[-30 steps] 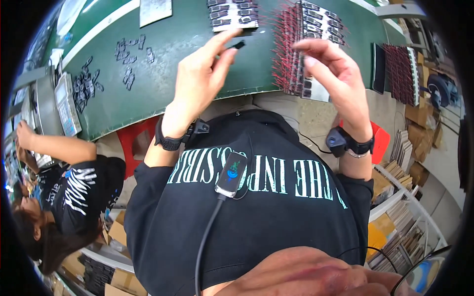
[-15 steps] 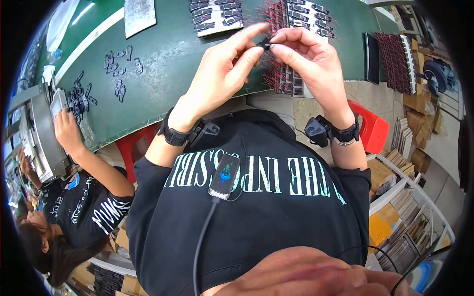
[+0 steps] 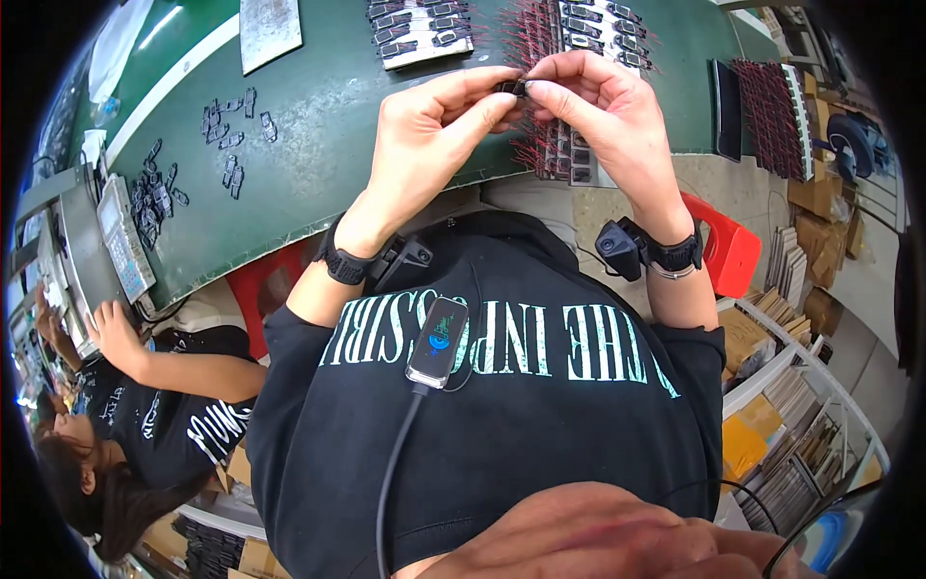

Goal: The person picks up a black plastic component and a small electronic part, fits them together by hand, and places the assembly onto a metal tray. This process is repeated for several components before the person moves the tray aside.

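"Head view: what have the hands got hold of?"

"A small black piece [image 3: 511, 88]. The left hand [image 3: 422, 135] pinches it between thumb and fingers, and the right hand [image 3: 617, 116] nips it from the other side, thumb against forefinger, so the fingertips nearly meet."

"Where is it, exactly?"

"Over the green table [image 3: 318, 154], near the white board [image 3: 424, 60] and close by the red wires [image 3: 529, 39]. Fingers cover much of it, so I can't tell its full shape."

"Any writing on show?"

"Plenty on the clothes. Across the black shirt [image 3: 492, 454] runs a row of big pale-green capitals, upside down from this side. Below the neckline's other end hangs a little gadget [image 3: 439, 343], its screen lit with blue and green marks too small to make out. The co-worker's sleeve [image 3: 207, 405] has bold white lettering."

"And the table?"

"Loose black pieces [image 3: 268, 126] lie scattered toward the left, with a thicker heap [image 3: 151, 217] beside a control panel [image 3: 123, 253]. More sit in rows on the white board."
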{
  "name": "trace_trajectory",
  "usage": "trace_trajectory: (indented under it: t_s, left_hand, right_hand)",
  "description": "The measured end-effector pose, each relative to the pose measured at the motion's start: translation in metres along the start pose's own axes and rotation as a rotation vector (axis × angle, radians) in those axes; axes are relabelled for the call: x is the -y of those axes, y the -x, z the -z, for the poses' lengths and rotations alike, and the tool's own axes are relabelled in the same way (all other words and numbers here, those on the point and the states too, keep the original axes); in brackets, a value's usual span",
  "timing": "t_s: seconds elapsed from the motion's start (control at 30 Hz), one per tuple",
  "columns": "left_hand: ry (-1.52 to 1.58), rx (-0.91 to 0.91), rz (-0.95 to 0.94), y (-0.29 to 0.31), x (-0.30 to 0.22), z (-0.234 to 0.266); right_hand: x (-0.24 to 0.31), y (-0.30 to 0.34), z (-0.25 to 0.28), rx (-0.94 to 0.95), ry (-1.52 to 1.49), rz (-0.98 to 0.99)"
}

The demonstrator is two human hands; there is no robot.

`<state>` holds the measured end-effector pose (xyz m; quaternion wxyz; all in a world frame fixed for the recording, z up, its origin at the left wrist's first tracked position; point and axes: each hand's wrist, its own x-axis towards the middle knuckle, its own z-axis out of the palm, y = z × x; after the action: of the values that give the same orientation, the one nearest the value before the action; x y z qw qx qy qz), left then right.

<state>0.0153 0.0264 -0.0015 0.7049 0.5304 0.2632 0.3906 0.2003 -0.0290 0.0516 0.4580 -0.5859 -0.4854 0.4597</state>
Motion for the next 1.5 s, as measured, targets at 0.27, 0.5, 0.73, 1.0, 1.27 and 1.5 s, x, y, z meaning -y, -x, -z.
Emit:
trace_trajectory:
  t_s: [0.27,0.5,0.73,1.0,1.27,1.5]
  left_hand:
    - [0.035,-0.050,0.068,0.000,0.000,-0.004]
    - [0.062,0.011,0.113,0.005,-0.002,-0.008]
    - [0.134,0.106,0.187,0.007,-0.005,-0.004]
    - [0.178,0.151,0.270,0.007,-0.007,-0.003]
    - [0.136,0.192,0.250,0.009,-0.005,-0.004]
    - [0.142,0.200,0.240,0.017,-0.011,-0.014]
  right_hand:
    - [0.010,0.015,-0.017,-0.133,0.512,0.327]
    - [0.008,0.018,-0.016,-0.145,0.630,0.310]
    - [0.001,0.019,-0.007,-0.108,0.586,0.333]
    - [0.004,0.024,-0.007,-0.056,0.297,0.128]
    - [0.004,0.029,-0.006,-0.059,0.374,0.089]
    - [0.006,0.039,0.000,0.007,0.211,0.087]
